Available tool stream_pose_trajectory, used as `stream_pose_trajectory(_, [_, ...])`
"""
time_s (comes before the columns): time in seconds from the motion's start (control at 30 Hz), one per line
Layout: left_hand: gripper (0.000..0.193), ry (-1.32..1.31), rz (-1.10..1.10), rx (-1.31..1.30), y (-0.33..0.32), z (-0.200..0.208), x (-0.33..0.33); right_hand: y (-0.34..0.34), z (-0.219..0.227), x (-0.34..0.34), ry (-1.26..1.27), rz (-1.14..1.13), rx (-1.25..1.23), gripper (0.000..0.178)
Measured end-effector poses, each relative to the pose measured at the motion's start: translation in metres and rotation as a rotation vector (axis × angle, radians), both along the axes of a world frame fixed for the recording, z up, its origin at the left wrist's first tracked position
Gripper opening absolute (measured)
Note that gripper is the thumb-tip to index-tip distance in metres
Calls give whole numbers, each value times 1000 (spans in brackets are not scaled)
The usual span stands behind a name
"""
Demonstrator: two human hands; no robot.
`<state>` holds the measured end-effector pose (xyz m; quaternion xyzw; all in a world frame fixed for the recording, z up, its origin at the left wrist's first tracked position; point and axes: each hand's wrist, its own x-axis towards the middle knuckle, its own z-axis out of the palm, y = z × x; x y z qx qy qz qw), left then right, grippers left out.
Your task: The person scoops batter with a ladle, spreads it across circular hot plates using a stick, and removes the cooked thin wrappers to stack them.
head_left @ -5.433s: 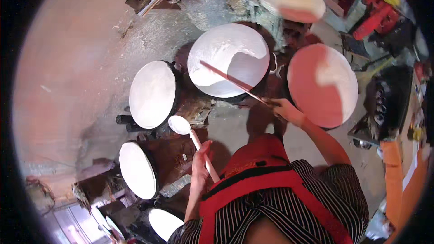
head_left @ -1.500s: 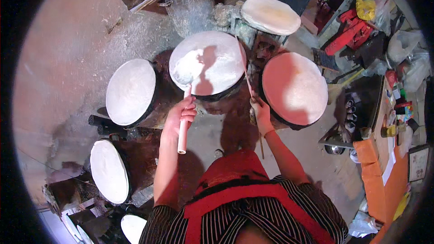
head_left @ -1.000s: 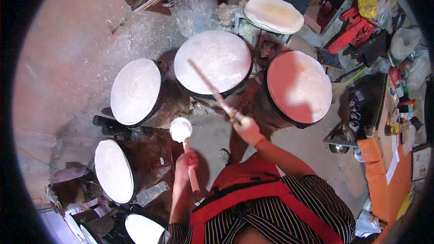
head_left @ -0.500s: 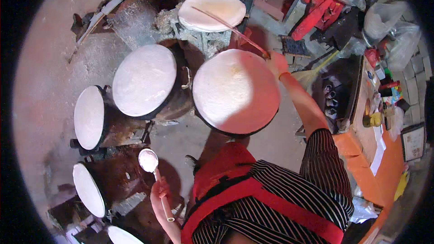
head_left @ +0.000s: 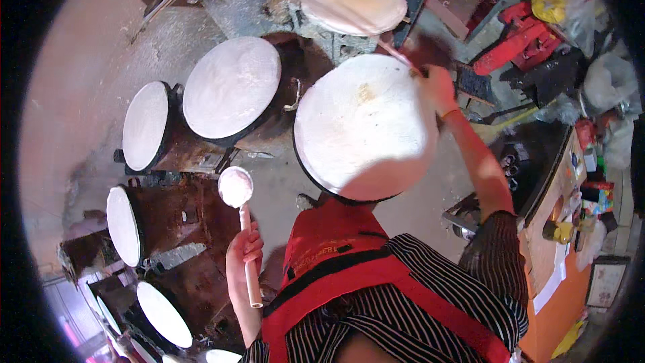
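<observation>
While the round griddles sit coated white, both hands are busy.
Left hand is wrapped tight round the handle of a white ladle, bowl up over the dark stove. Right hand reaches past the big near griddle, fist closed on a thin stick beside the pale far disc.

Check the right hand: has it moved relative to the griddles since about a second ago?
Yes. The right hand went from the near edge of the middle griddle to the far rim of the right-hand griddle, reaching its stick toward the raised disc.
</observation>
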<state>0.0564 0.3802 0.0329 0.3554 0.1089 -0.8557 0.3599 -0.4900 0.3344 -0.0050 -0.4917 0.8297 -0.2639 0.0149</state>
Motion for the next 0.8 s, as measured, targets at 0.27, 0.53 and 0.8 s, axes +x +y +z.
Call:
stream_pose_trajectory(0.27, [23, 36, -29, 32, -55, -1, -22, -112, 186, -56, 216, -21, 5, 29])
stream_pose_trajectory(0.53, [26, -70, -142, -100, -172, -6, -30, -228, 196, -36, 941, 338, -285, 23])
stream_pose_trajectory(0.8, [27, -179, -209, -191, -227, -11, -16, -286, -39, 9, 621, 228, -186, 14])
